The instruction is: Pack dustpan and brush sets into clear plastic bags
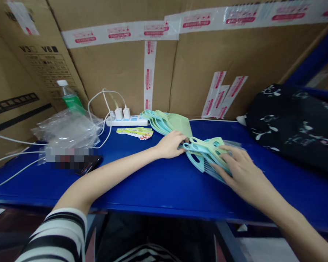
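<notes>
We see the right hand point(235, 165) angled inward, fingers clasping overlapped pale-blue and green brushes point(207, 148) over the tabletop point(153, 185); left hand point(171, 144) curls by their handle ends, grip we can't tell.

**Makeshift work corner, workshop or stockroom**

Looks more like a workshop or stockroom than a home; cannot tell which of those two. Walled along the back with large cardboard sheets point(120, 69), joined with red-printed tape point(195, 24). Marked on the left panel point(15, 87) with V3 and V6 tick boxes above a printed table, carton-style. Edged at the right by a blue beam point(313, 54). Furnished with a blue-topped bench point(147, 187) and wired through a white power strip point(140, 122) with chargers point(118, 114). Stocked with matching pale green and blue plastic pieces point(180, 123), clear plastic bags point(68, 127) and loose printed labels point(135, 132). Shared with a green-labelled bottle point(71, 100) and a soft black patterned bundle point(295, 123).
</notes>
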The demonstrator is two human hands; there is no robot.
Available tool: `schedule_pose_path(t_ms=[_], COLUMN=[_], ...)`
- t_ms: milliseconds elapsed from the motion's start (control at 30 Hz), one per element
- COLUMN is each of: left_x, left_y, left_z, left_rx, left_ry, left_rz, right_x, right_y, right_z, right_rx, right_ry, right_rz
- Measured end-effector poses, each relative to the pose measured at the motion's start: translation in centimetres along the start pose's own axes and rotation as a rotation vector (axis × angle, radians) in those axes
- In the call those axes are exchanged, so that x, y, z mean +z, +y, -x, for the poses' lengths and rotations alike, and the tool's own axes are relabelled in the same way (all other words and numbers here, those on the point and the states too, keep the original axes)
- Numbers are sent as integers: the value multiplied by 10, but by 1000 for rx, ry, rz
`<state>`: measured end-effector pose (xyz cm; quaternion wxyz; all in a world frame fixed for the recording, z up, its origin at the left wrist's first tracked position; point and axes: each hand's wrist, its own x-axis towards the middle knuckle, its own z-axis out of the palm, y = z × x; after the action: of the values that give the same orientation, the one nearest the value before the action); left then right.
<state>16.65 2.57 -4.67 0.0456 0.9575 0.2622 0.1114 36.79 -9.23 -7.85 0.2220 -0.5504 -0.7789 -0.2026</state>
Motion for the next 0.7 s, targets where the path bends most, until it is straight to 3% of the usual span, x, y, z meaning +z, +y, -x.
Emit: schedule_pose_path(t_ms=[167,400,700], left_x=[-1,2,3], left_y=[10,14,-1], left_z=[3,15,13], left_rx=[-48,-152,-149], left_ry=[-68,-71,-17], left_rz=[-74,-119,127], right_x=[4,15,19], right_y=[4,2,-5], right_z=[-1,3,-7], right_rx=[-64,-25,16], right_ry=[3,74,45], right_rz=[-6,-47,-69])
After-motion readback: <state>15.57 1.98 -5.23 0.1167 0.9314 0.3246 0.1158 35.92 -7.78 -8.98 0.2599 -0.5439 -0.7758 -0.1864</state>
